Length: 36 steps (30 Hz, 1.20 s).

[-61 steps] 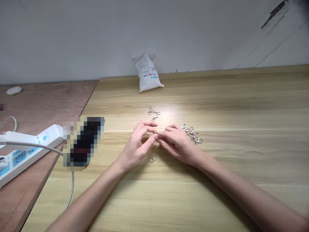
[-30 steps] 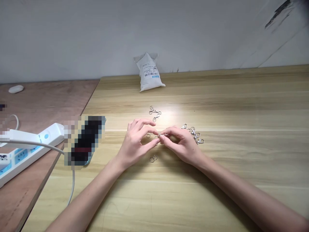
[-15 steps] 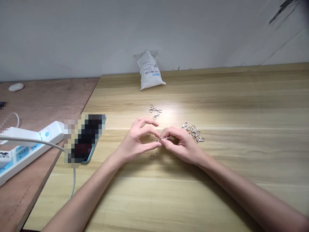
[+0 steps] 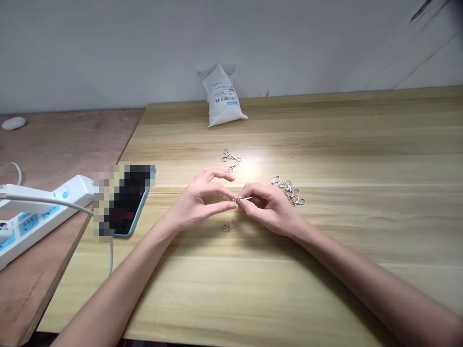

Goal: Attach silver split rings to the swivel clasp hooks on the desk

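Both hands meet over the middle of the light wooden table (image 4: 325,140). My right hand (image 4: 269,208) pinches a small silver lobster clasp (image 4: 246,198) between thumb and fingers. My left hand (image 4: 197,202) pinches a tiny ring at the clasp's left end, too small to see clearly. Two loose silver rings (image 4: 228,226) lie on the table just below the hands. A pile of several silver clasps (image 4: 290,191) lies right of my right hand. A smaller cluster of clasps with rings (image 4: 230,159) lies beyond the hands.
A white sealed bag with a barcode label (image 4: 222,96) leans at the wall. A phone (image 4: 126,200) lies at the table's left edge. On the reddish table to the left lie a white power strip (image 4: 39,212) with a cable and a small white object (image 4: 13,123).
Both hands have lifted the clasp slightly and shifted their pinch; my right thumb and fingers now hold the clasp out more plainly. The view has tilted a little downward.
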Each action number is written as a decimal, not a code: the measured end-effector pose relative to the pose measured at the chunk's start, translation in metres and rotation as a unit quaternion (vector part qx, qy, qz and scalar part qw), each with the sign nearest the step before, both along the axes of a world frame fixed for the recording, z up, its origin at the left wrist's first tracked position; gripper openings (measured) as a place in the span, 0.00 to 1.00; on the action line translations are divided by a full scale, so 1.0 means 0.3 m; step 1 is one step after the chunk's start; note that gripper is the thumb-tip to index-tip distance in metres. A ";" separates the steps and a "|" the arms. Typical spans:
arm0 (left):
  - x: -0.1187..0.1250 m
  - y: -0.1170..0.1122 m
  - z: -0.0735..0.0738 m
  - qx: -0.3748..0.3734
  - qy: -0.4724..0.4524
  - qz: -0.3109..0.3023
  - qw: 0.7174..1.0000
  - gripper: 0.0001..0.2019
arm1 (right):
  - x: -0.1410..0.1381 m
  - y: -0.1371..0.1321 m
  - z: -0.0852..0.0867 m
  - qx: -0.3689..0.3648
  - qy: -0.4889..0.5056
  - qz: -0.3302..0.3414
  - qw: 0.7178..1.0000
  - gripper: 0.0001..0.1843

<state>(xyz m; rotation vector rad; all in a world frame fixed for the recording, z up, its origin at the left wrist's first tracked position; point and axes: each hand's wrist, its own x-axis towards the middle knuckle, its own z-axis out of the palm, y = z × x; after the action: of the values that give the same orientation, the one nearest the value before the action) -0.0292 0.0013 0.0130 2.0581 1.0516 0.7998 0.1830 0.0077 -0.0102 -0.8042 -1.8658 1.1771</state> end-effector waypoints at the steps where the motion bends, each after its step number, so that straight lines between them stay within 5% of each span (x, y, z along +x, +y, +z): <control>1: 0.000 0.001 0.000 0.002 -0.002 0.003 1.000 0.04 | 0.000 0.000 -0.001 0.003 0.002 -0.002 1.000 0.06; 12: 0.015 0.001 -0.020 0.005 -0.031 0.010 0.999 0.02 | -0.002 0.002 -0.008 0.038 -0.001 -0.031 0.999 0.04; 21: 0.050 -0.003 -0.030 0.148 0.013 0.093 0.985 0.05 | 0.002 0.004 -0.012 0.088 -0.009 -0.048 0.995 0.04; 36: 0.049 -0.002 -0.042 0.189 0.054 0.103 0.975 0.03 | 0.003 0.007 -0.021 0.035 0.016 -0.025 0.999 0.05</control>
<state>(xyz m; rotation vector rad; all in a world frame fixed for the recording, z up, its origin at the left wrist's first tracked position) -0.0147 0.0006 0.0003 2.3563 1.2676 1.0728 0.1838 0.0098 -0.0166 -0.7831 -1.8398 1.0819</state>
